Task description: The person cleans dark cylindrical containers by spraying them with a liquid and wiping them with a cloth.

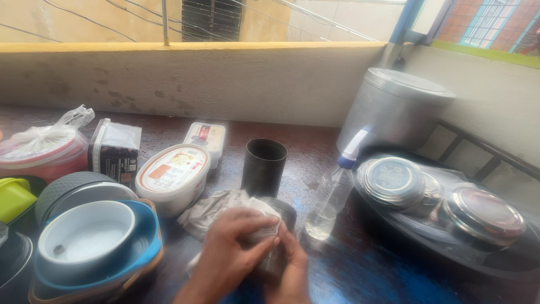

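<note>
My left hand (233,247) presses a crumpled grey-white cloth (216,208) onto a dark round container (281,211) low in the middle of the head view. My right hand (292,270) grips that container from the right side and below. Most of the container is hidden by the cloth and both hands. Just behind them stands a black cylindrical cup (263,166), upright with its mouth showing. A clear spray bottle (334,191) with a blue and white nozzle stands just to the right of my hands.
Left: stacked bowls, white in blue (90,239), an oval lidded tub (173,174), a small rectangular tub (205,138), a dark box (115,149), a bagged red bowl (42,149). Right: a dark tray (405,236) with steel lidded containers (392,180), and a large steel drum (394,107) by the wall.
</note>
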